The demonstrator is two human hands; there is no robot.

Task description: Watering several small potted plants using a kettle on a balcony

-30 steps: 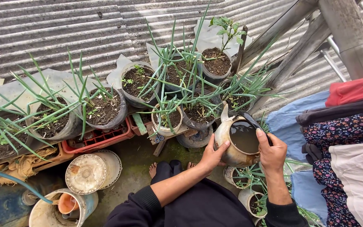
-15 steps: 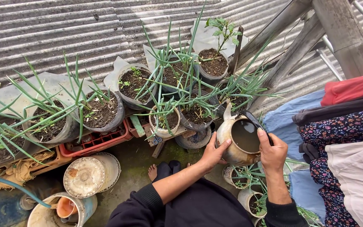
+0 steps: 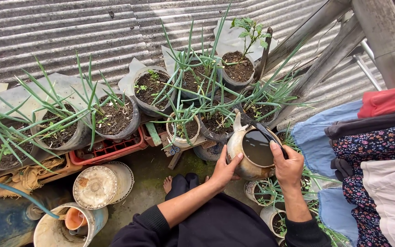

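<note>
I hold a worn metal kettle (image 3: 252, 153) full of dark water with both hands. My left hand (image 3: 225, 168) cups its side near the spout. My right hand (image 3: 287, 165) grips its black handle. The spout points up and away at a pot of dark soil (image 3: 217, 123) with thin green shoots. Around it stand other pots: one with green onions (image 3: 182, 129), one with a small leafy plant (image 3: 238, 68), one more (image 3: 150, 87) further left.
Corrugated metal roofing (image 3: 69, 36) lies behind the pots. A red crate (image 3: 108, 150) holds pots at left. A round lid (image 3: 94, 186) and a bucket (image 3: 56, 228) sit bottom left. Clothes (image 3: 380, 151) hang at right. My bare foot (image 3: 168, 184) rests on the concrete.
The view has shifted a little. The kettle stays in both hands, held over the pots much as before.
</note>
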